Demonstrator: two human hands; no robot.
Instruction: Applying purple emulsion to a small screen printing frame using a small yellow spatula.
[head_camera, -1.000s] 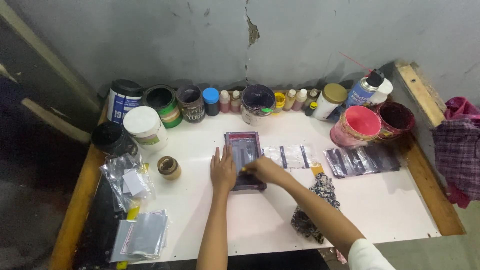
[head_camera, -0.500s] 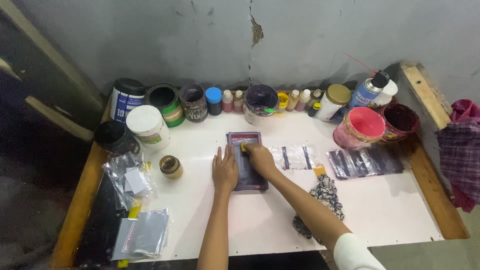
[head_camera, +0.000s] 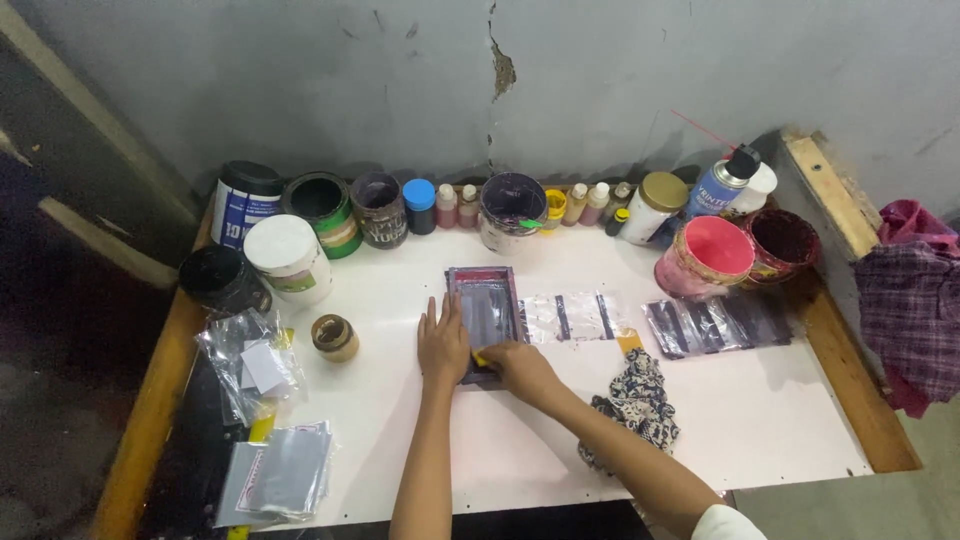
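I see my left hand (head_camera: 443, 345) lying flat with its fingers (head_camera: 440, 312) spread open on the left edge of a small dark printing frame (head_camera: 486, 318), which sits on the white worktop (head_camera: 780, 420) a little behind its middle. My right hand (head_camera: 522, 368) rests at the near end of the frame, its fingers closed around a small yellow squeegee (head_camera: 482, 357) of which only a sliver shows beside the knuckles. Just to the right of the frame lies a clear plastic sheet with dark stripes (head_camera: 572, 316), touching or nearly touching the frame's right side; I cannot tell which. Further right, toward the right edge of the worktop, lies a darker striped sheet (head_camera: 716, 324). A patterned black-and-white rag (head_camera: 636, 402) is crumpled near my right forearm, toward the front edge. Along the back edge stands a row of paint pots and small bottles, among them a green-rimmed can (head_camera: 322, 209), a blue-capped jar (head_camera: 420, 204), a purple-stained tub (head_camera: 512, 208) and a spray can (head_camera: 722, 182). Near the back right corner sit a pink bucket (head_camera: 706, 257) and a dark red one (head_camera: 781, 243) side by side. Toward the left edge I see a white-lidded tub (head_camera: 287, 258), a black pot (head_camera: 218, 279), a small brown jar (head_camera: 334, 336) and plastic bags of cut sheets (head_camera: 278, 472) near the front left corner.
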